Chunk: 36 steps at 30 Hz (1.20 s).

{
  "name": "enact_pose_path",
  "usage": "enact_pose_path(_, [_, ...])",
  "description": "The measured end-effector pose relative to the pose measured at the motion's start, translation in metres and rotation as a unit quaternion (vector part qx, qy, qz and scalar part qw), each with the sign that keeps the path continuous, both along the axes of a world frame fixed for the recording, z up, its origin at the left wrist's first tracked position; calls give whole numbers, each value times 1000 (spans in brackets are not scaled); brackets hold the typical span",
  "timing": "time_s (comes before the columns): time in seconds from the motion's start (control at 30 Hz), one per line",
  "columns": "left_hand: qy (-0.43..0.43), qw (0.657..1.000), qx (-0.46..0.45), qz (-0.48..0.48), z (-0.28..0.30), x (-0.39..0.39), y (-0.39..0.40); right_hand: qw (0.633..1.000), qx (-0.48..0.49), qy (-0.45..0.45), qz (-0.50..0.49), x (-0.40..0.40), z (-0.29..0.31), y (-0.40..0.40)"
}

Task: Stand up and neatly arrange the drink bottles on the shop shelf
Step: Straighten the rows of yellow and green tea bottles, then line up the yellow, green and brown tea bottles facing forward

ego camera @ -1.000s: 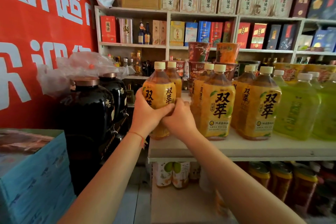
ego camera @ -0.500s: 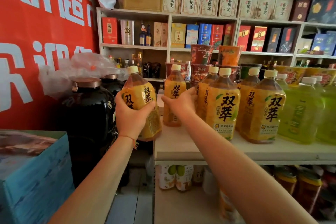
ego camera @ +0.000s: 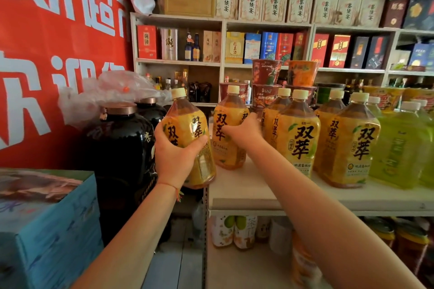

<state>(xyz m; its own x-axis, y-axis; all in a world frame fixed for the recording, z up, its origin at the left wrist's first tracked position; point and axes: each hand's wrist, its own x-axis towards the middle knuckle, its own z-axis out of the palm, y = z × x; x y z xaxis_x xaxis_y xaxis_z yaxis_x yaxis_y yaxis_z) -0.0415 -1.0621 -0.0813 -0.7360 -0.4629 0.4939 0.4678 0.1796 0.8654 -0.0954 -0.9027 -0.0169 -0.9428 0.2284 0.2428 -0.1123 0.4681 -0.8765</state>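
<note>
Amber tea bottles with yellow labels, bold black characters and cream caps stand in rows on the pale shop shelf [ego camera: 246,197], pale green bottles [ego camera: 404,148] to their right. Off the shelf's left edge the left hand [ego camera: 175,156] grips a tilted bottle [ego camera: 187,134] around its middle, held in the air, while the right hand [ego camera: 245,130] grasps an upright bottle [ego camera: 229,134] standing at the shelf's back left. Black jars [ego camera: 122,148] crowd close on the left before a red banner [ego camera: 47,54], and boxed liquor [ego camera: 267,46] fills white wall shelves behind.
</note>
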Motion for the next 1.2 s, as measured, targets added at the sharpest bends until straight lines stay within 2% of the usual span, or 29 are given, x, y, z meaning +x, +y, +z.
enact_pose_path(0.13, [4, 1000, -5, -6, 1, 3, 9, 990, -116, -22, 81, 6, 6, 14])
enact_pose_path(0.23, [13, 1000, -8, -12, 3, 7, 18, 984, -163, -32, 69, 8, 6, 13])
enact_pose_path(0.43, [33, 999, -40, -11, 4, 12, 36, 989, -137, 12, 61, 10, -3, 10])
enact_pose_path(0.67, [48, 991, -127, 15, 7, 10, 54, 992, -112, 19, 59, 21, -7, 14])
enact_pose_path(0.77, [15, 982, -183, 53, 13, 12, 64, 987, -142, 55, 46, 50, -11, 22])
enact_pose_path(0.87, [-43, 967, -235, 86, 24, 17, 70, 982, -156, 64, 83, 78, -16, 28])
enact_pose_path(1.0, [-90, 939, -330, 17, 38, 16, 52, 985, -104, 11, 135, 88, -26, 30])
enact_pose_path(1.07, [-98, 935, -330, -81, 44, 17, 36, 986, -74, -7, 147, 88, -31, 29])
enact_pose_path(1.13, [-124, 915, -346, -169, 43, 23, 26, 988, -29, -23, 148, 84, -38, 27])
enact_pose_path(1.2, [-139, 902, -363, -187, 32, 24, 24, 990, -1, -36, 138, 80, -44, 23])
